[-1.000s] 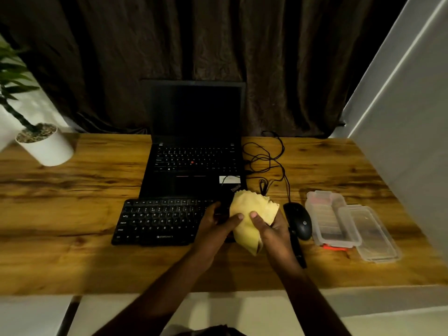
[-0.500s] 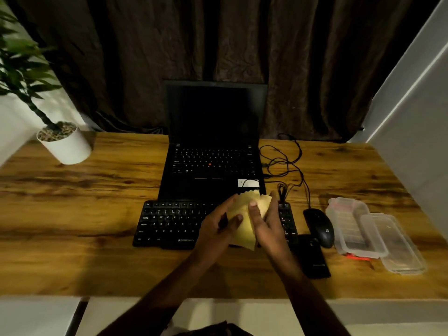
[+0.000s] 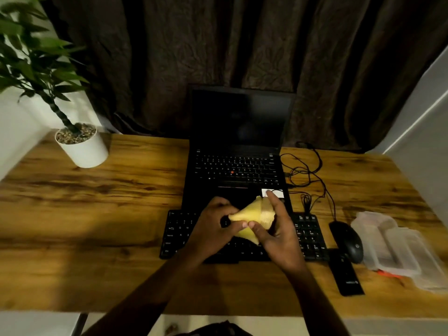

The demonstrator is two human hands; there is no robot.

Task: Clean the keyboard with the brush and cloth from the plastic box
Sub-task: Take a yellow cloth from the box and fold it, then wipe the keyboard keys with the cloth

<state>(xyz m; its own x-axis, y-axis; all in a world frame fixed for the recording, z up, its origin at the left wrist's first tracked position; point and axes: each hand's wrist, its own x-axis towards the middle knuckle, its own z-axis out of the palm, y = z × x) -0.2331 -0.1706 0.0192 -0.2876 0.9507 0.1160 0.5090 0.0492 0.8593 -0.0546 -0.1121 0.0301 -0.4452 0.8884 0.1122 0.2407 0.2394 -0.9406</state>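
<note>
We pinch the yellow cloth (image 3: 252,215) between left hand (image 3: 213,229) and right hand (image 3: 278,236), above the keyboard (image 3: 308,235) by the table's (image 3: 97,214) front edge; best we fold it flat, then wipe along the key rows

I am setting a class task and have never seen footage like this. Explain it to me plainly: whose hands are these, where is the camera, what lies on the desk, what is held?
No robot here: these are one person's bare hands. The single camera sits on the person's head, looking forward and down. The left hand and right hand both pinch a yellow cloth above a black keyboard on the wooden desk. Behind stands an open laptop, screen dark. To the right lie a mouse and a clear plastic box; far left, a potted plant.
</note>
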